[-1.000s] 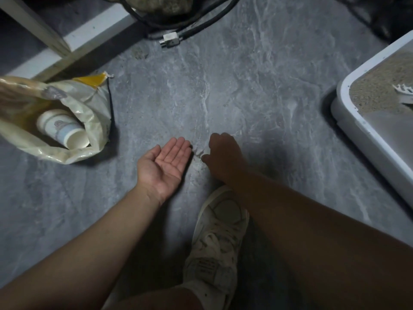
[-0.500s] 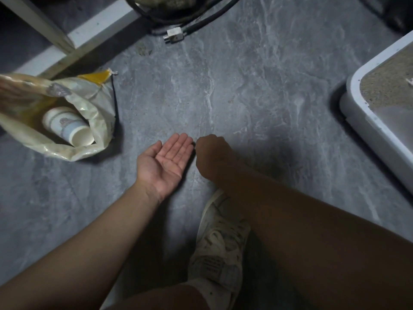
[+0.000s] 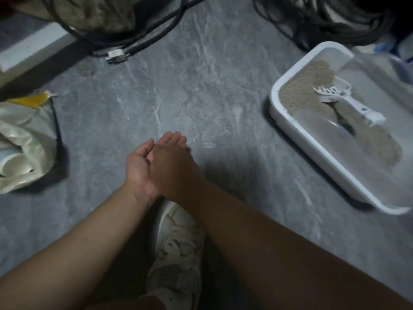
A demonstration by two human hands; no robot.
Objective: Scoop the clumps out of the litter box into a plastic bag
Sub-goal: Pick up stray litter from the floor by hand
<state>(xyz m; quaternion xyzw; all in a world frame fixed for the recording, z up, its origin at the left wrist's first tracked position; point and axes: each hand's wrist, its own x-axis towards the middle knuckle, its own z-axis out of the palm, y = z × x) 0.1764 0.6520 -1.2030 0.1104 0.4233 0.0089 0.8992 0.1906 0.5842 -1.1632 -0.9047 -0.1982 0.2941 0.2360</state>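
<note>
The white litter box (image 3: pixel 312 151) stands on the grey floor at the right, with tan litter (image 3: pixel 306 90) heaped at its far end. A white slotted scoop (image 3: pixel 348 101) lies inside it, untouched. A crumpled pale plastic bag (image 3: pixel 29 130) with a yellow edge lies open at the far left. My left hand (image 3: pixel 138 162) is palm up and cupped just above the floor in the middle. My right hand (image 3: pixel 176 168) lies over that palm, back up, hiding its own fingers and whatever is in the palm.
A white cup (image 3: pixel 13 164) sits inside the bag. My pale shoe (image 3: pixel 178 242) is under my forearms. Black cables with a white plug (image 3: pixel 116 55) run along the far edge; more dark cable (image 3: pixel 324 23) is piled behind the box.
My right hand slid left from the floor beside the left fingertips onto the cupped left palm. The left hand lifted slightly. The view shifted, showing more of the litter box and the scoop.
</note>
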